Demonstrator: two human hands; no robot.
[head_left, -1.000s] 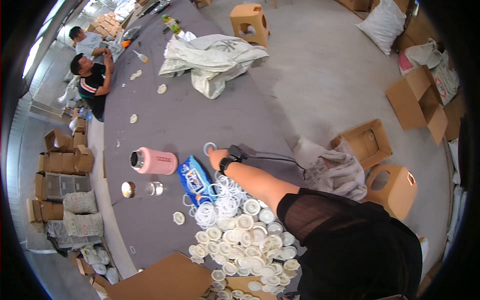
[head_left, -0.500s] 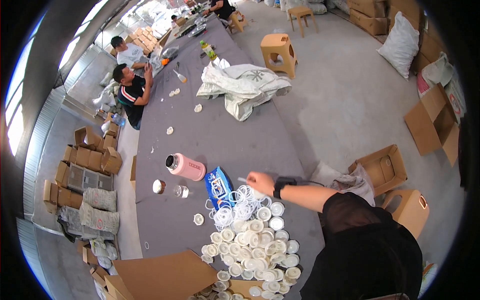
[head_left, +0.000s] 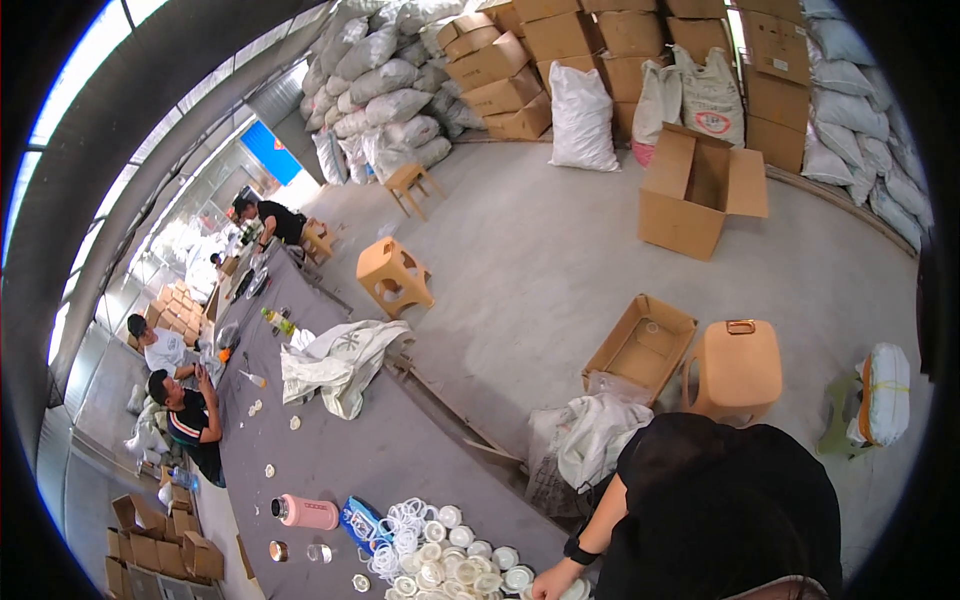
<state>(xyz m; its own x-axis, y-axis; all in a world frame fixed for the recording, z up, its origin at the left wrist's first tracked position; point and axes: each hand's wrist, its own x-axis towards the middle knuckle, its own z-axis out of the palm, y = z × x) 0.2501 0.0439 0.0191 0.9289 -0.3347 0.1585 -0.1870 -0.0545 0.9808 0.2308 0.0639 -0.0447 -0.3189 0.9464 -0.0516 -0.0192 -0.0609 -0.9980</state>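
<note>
Along the grey table point(head_left: 400, 450) come a pink flask point(head_left: 308, 513), a blue packet point(head_left: 360, 524), white rings point(head_left: 404, 538), then heaped pale caps point(head_left: 463, 570); at the heap's right side is the person's right hand point(head_left: 556, 581), its grip impossible to tell.

Lids point(head_left: 462, 571): round, off-white, piled loosely at mixed tilts on the desk point(head_left: 385, 450) — cut off by the lower view edge. Rings point(head_left: 404, 530): thin, white, loosely heaped — adjoining the lids.

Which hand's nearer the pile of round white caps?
Right, as far as shown: the right hand is at the cap pile's right end; the left hand is out of view.
</note>
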